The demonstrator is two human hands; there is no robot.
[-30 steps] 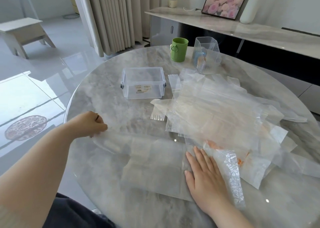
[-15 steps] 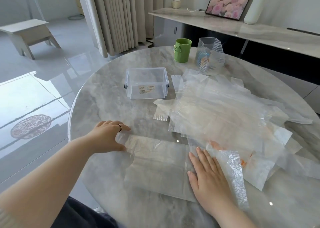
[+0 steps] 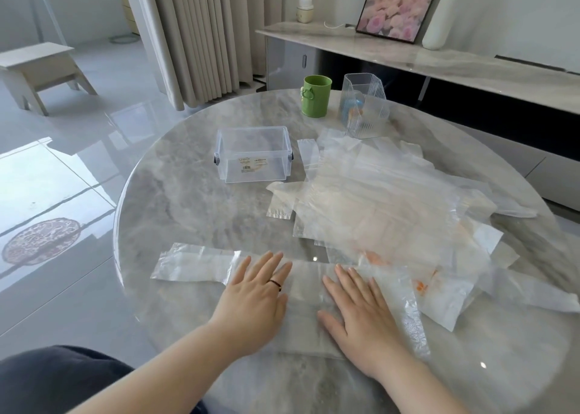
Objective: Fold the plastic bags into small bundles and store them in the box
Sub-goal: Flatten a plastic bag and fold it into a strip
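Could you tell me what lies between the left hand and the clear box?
In the head view, only bare marble table separates the left hand, flat on a bag, from the box.

box (image 3: 230, 150) label (image 3: 253, 163) unreadable, ribbed holder (image 3: 365, 112) contents blurred — picture frame (image 3: 398, 5) cropped

Glossy marble-look table (image 3: 194, 212) — thin clear plastic bags (image 3: 376, 206), box (image 3: 253, 153).

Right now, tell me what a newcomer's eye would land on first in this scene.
The left hand and the right hand press flat on a long clear plastic bag at the near edge of the table. A loose pile of bags sprawls beyond the right hand, and the empty clear box stands farther back, a green cup behind it.
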